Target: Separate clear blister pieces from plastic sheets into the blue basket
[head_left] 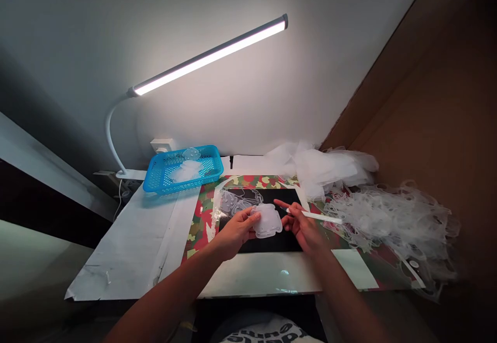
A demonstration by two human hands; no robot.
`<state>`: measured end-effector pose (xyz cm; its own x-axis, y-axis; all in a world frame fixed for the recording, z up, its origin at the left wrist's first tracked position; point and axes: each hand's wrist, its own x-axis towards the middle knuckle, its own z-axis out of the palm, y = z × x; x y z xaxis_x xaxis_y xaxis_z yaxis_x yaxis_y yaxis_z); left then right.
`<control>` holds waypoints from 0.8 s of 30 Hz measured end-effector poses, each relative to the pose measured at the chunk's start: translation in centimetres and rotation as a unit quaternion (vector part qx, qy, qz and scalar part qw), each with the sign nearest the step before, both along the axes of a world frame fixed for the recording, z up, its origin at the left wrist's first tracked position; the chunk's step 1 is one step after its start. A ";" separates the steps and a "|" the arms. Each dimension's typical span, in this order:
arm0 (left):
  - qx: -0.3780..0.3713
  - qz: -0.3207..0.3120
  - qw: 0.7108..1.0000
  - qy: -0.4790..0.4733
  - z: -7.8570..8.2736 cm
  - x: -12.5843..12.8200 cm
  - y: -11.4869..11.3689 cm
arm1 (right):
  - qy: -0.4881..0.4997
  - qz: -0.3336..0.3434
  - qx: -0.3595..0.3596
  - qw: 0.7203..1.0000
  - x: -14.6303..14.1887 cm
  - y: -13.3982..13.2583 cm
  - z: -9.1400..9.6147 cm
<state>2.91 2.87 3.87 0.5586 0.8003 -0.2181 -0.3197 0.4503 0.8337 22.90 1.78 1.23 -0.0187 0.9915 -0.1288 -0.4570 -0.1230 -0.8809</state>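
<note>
While the left hand pinches a sheet edgewise mid-frame, likely baring its face, the half-curled right hand grips a tool.

The translucent piece partly hides the left hand; the bottom edge crops the shirt.

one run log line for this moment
left hand: holding translucent piece; right hand: holding white pen-like tool; beneath: black mat; back left: blue basket; lamp: lit

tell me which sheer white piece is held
The squarish piece in the left hand; the pieces in the blue basket lie there unheld.
</note>
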 end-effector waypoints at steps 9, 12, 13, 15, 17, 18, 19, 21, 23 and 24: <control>0.130 -0.121 0.977 0.115 1.6 -1.8 1.4 | 0.041 0.017 -0.041 0.998 0.8 0.8 -2.5; 0.200 -0.092 0.955 0.201 2.9 -4.3 3.6 | 0.035 -0.059 -0.091 0.993 3.8 0.6 -2.8; 0.221 -0.062 0.943 0.243 3.4 -5.4 4.8 | 0.036 -0.086 -0.105 0.990 4.9 0.4 -2.9; 0.266 0.039 0.895 0.356 4.6 -8.0 7.5 | 0.040 -0.132 -0.126 0.982 6.8 0.1 -3.3; 0.299 0.181 0.810 0.471 5.7 -10.9 10.5 | 0.034 -0.167 -0.139 0.976 8.6 -0.5 -3.7; 0.302 0.215 0.789 0.490 6.1 -12.3 11.8 | 0.020 -0.183 -0.140 0.973 9.4 -0.8 -3.8; 0.302 0.243 0.770 0.508 6.4 -13.6 12.9 | -0.004 -0.198 -0.135 0.971 10.1 -1.1 -3.8; 0.316 0.284 0.732 0.532 6.3 -15.0 14.0 | -0.084 -0.223 -0.099 0.966 10.9 -1.7 -3.4; 0.401 0.298 0.664 0.556 5.1 -14.4 13.4 | -0.181 -0.221 -0.041 0.957 10.5 -2.1 -2.4; 0.458 0.284 0.624 0.566 4.2 -13.2 12.4 | -0.223 -0.198 -0.007 0.955 9.8 -2.2 -1.7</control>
<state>-10.34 15.31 8.06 0.0306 0.8777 0.4783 0.8155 -0.2986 0.4958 32.67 -0.39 -0.50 0.4167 0.9077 -0.0491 -0.0506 -0.0308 -0.9982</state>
